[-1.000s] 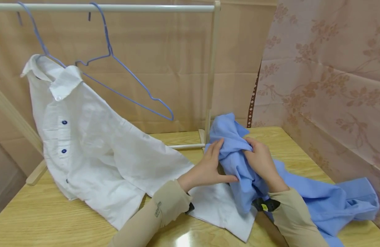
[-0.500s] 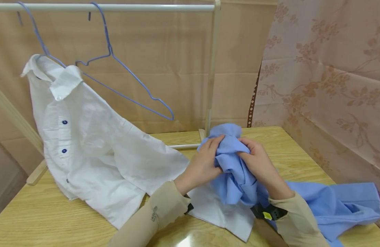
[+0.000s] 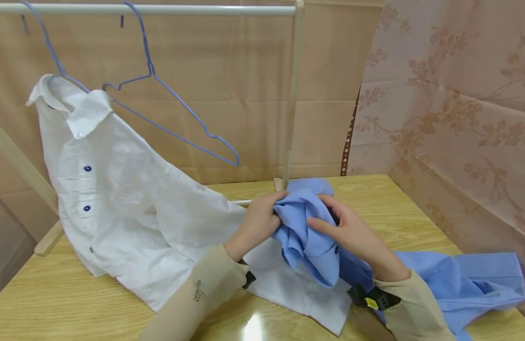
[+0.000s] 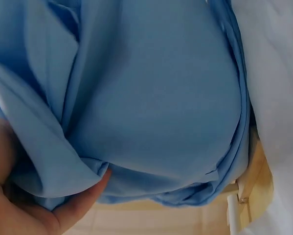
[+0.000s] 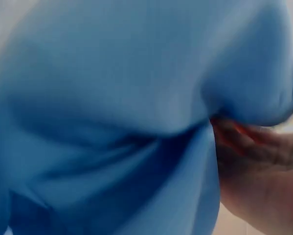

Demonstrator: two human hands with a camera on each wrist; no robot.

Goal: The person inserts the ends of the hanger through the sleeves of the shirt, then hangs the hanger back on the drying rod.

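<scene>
Both hands hold a bunched light blue shirt (image 3: pixel 307 232) above the right half of the table. My left hand (image 3: pixel 256 222) grips its left side, and in the left wrist view a fingertip (image 4: pixel 90 193) presses into a fold. The right hand (image 3: pixel 356 237) pinches the other side, thumb in front and fingers behind the cloth. A dark button shows beside the right thumb. Part of the shirt trails under the right forearm to a wide blue end on the table. In the right wrist view, blurred blue cloth hides most of the right hand (image 5: pixel 263 166).
A white shirt (image 3: pixel 130 189) with dark blue buttons hangs at left on a blue wire hanger (image 3: pixel 53 47), its sleeve lying under the blue cloth. A second hanger (image 3: pixel 177 99) hangs bare from the rack rail (image 3: pixel 203 10). The wooden table (image 3: pixel 92 303) meets a patterned curtain (image 3: pixel 458 118) at right.
The blue bundle has come lower and a little left, toward me. Both hands shifted with it; the right thumb now lies across its front, and the button has come into sight.
</scene>
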